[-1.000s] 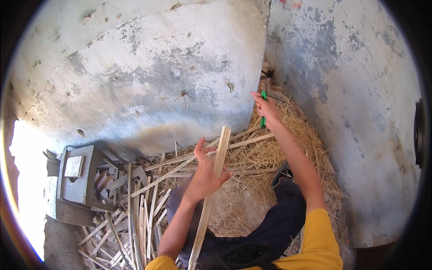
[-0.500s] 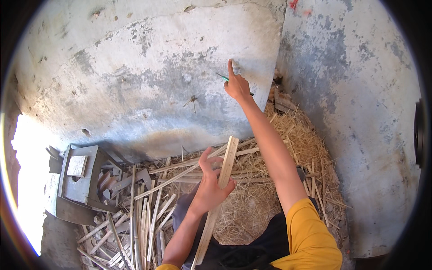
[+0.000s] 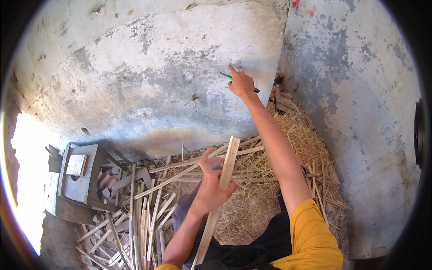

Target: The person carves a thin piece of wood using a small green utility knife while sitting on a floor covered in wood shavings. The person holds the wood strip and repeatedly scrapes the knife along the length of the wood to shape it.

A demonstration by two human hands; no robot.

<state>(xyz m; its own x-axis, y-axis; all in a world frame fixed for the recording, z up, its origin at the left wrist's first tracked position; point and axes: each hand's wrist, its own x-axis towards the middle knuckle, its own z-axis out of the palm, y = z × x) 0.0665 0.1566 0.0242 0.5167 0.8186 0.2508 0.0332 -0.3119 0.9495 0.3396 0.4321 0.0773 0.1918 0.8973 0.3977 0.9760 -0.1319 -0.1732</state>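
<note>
My left hand (image 3: 211, 191) grips a long pale wooden strip (image 3: 230, 159), thumb on one side and fingers partly spread on the other. The strip slants up and away from my lap, with grooves along its length. My right hand (image 3: 243, 84) is stretched far forward, its index finger pointing at the wall. Held in its other fingers is a slim green tool (image 3: 227, 77) with a narrow dark tip; whether it is a knife or a pen I cannot tell. Whether the fingertip touches the wall is unclear.
Ahead stands a stained, peeling plaster wall (image 3: 148, 81), with another wall (image 3: 342, 112) on the right. Straw shavings (image 3: 247, 213) cover the floor before me. Several loose strips (image 3: 146, 225) lie at left, beside a grey wooden box (image 3: 80, 173) and a bright opening.
My right hand has drawn slightly down and to the right, its index finger more bent, and more of the green tool shows. My left hand and the wooden strip have barely moved.
</note>
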